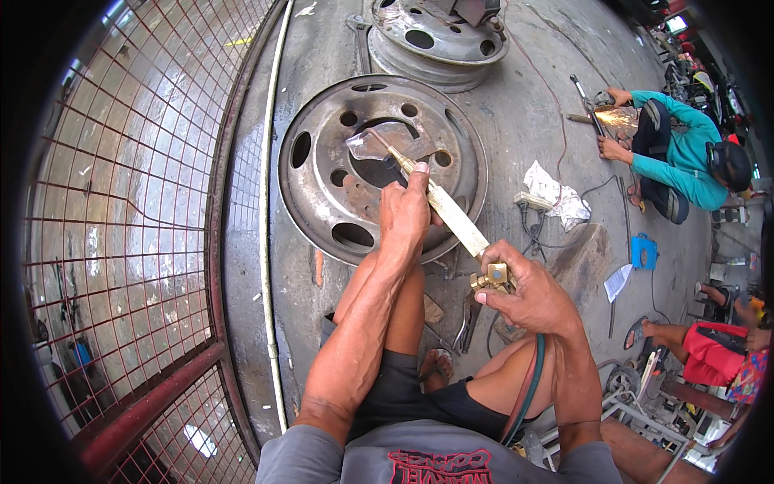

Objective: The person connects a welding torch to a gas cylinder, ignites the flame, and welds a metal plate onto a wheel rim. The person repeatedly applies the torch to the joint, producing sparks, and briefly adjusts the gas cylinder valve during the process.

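Observation:
A brass cutting torch angles up from right to left over a worn steel wheel lying flat before me. My left hand grips the torch's front section, with a small dark part by my thumb. My right hand is closed around its valve end, fingers at the brass knobs. Green and red hoses run down beside my right forearm. The torch's thin tip sits above the wheel's center, where a pale translucent shape shows that I cannot make out.
A red mesh fence and white pipe run along my left. Beyond are another wheel and a wrench. At right, a crouching co-worker makes sparks, near a rag, cords and a blue case. Another person is lower right.

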Demonstrator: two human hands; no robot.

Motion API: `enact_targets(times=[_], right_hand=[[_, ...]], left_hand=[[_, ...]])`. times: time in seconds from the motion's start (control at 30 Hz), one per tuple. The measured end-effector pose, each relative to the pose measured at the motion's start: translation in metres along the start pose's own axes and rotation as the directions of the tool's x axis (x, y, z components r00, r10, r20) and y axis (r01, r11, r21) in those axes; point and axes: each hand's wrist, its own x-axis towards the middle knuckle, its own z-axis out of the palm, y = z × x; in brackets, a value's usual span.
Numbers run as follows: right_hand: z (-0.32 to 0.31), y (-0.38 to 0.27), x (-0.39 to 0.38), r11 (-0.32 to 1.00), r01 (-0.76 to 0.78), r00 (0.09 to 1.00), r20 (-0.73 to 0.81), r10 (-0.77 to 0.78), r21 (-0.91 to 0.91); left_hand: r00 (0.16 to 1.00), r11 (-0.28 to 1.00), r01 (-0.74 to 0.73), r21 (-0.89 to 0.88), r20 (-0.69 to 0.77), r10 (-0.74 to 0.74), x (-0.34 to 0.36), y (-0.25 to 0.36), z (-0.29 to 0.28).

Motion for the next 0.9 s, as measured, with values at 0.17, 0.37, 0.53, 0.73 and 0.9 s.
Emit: enact_targets(times=[0.17,0.37,0.53,0.73,0.9], right_hand=[[0.0011,-0.0007,-0.0003,0.999,0.005,1.000,-0.004,-0.005,0.031],[0.0005,-0.0005,-0.0003,1.000,-0.001,1.000,0.002,0.001,0.029],[0.0006,-0.0004,0.0000,1.000,0.000,1.000,-0.001,0.000,0.013],[-0.0005,-0.0005,0.0001,1.000,0.008,1.000,0.001,-0.008,0.006],[-0.0002,0.0009,-0.0003,1.000,0.015,1.000,-0.004,-0.015,0.020]], left_hand=[[1.000,0.999,0.022,0.036,0.003,-0.023,0.0017,-0.0009,-0.0015],[1.000,0.999,0.021,0.030,0.001,-0.021,0.0021,-0.0013,-0.0011],[1.000,0.995,0.027,0.092,0.002,-0.028,-0.0002,0.0030,-0.0017],[1.000,0.999,0.027,0.026,0.003,-0.027,-0.0008,0.0033,0.0002],[1.000,0.999,0.021,0.029,0.006,-0.021,0.0002,0.0023,0.0006]])
